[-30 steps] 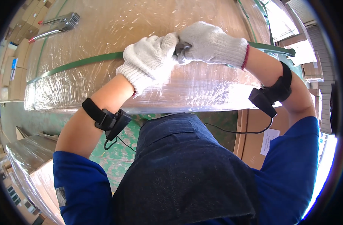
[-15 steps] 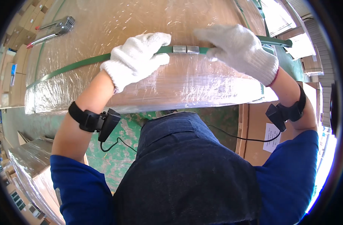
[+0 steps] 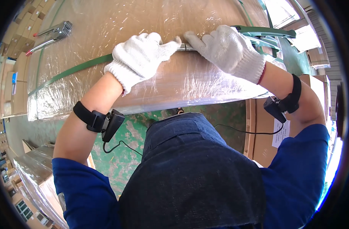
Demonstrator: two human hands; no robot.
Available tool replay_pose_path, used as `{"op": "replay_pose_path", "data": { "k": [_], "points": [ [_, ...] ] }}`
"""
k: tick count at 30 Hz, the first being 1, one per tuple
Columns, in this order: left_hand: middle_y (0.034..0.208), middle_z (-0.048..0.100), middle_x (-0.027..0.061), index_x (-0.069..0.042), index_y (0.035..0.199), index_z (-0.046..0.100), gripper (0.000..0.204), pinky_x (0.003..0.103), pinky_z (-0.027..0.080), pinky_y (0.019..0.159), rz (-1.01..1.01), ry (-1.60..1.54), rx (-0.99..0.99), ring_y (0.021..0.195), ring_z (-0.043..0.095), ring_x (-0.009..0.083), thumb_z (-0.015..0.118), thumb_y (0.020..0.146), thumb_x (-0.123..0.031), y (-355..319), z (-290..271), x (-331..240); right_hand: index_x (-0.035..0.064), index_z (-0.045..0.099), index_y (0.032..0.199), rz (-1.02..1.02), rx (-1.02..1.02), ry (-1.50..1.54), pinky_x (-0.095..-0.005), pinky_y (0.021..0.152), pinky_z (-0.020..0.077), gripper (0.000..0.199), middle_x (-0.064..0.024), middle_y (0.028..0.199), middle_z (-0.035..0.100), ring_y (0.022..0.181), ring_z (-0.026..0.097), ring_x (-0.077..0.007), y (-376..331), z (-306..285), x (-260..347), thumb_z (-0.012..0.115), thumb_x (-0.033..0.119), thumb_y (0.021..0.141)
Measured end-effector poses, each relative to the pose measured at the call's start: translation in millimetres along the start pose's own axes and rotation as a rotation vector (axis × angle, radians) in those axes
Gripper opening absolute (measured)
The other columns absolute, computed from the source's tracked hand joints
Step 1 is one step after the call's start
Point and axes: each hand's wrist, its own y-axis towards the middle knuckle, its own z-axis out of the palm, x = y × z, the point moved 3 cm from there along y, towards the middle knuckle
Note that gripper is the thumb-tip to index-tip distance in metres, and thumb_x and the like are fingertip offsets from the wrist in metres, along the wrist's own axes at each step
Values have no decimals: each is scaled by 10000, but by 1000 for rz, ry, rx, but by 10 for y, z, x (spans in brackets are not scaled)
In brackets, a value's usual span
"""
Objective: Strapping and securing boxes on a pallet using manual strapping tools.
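A green strapping band [image 3: 77, 68] runs across the near top of a film-wrapped cardboard load [image 3: 151, 17]. Small metal strap seals [image 3: 186, 47] sit on the band between my hands, partly covered by the fingers. My left hand [image 3: 138, 57], in a white knitted glove, is closed over the band, its thumb touching the seals' left end. From the right, my right hand [image 3: 229, 51], gloved alike, closes round the band with a thumb against the seals' other end. Green strap ends [image 3: 264, 31] bend loosely beyond my right hand.
A metal strapping crimper [image 3: 60, 31] with red-tipped handles lies on the load at far left. Stacked cartons [image 3: 20, 86] stand on the left, a cardboard box [image 3: 262, 141] near right. Thin cables hang from devices strapped to my forearms. Below lies the worn green floor [image 3: 121, 164].
Both hands have moved inward along the band onto the seals, and their fingers have closed. The seals, fully visible before, are now partly covered. More of the loose strap shows at right.
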Motion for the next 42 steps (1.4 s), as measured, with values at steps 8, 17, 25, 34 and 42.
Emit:
{"op": "replay_pose_path", "data": {
  "k": [8, 17, 25, 34, 42],
  "points": [
    [935, 642, 102, -346, 1402, 605, 404, 394, 600, 661, -18, 8, 13, 858, 689, 274, 572, 1000, -312, -7, -6, -12, 154, 662, 1164, 120, 184, 209, -417, 745, 604, 255, -73, 997, 721, 931, 737, -263, 173, -256, -29, 641, 290, 949],
    [860, 686, 29, -306, 1368, 602, 392, 398, 589, 634, -12, 7, -36, 785, 692, 265, 624, 985, -222, 35, -44, -26, 158, 757, 1053, 69, 83, 204, -416, 815, 595, 200, -60, 1010, 717, 972, 724, -272, 89, -78, -149, 677, 288, 923],
    [1302, 583, 152, -123, 1421, 583, 559, 375, 563, 966, -355, -494, -191, 1044, 680, 266, 769, 893, -140, -349, -512, 148, 93, 747, 1058, -210, -372, 1168, -388, 818, 598, 197, -104, 1056, 748, 937, 735, -253, -141, -566, 266, 701, 171, 883],
    [1110, 658, 125, -113, 1187, 677, 309, 413, 552, 865, -346, -647, -37, 1005, 679, 286, 646, 957, -316, -842, -940, -798, 149, 746, 1072, -694, -784, 1290, -449, 896, 556, 271, -102, 1117, 713, 1091, 667, -296, 144, -160, 1443, 810, 157, 809],
    [958, 656, 101, -114, 934, 702, 229, 422, 545, 791, -433, -345, 71, 926, 668, 292, 576, 891, -301, -1363, -957, -1197, 111, 599, 1414, -1077, -204, 1205, -407, 1154, 410, 493, -114, 1420, 603, 1345, 544, -244, 298, -113, 2326, 678, 302, 966]
  ]
}}
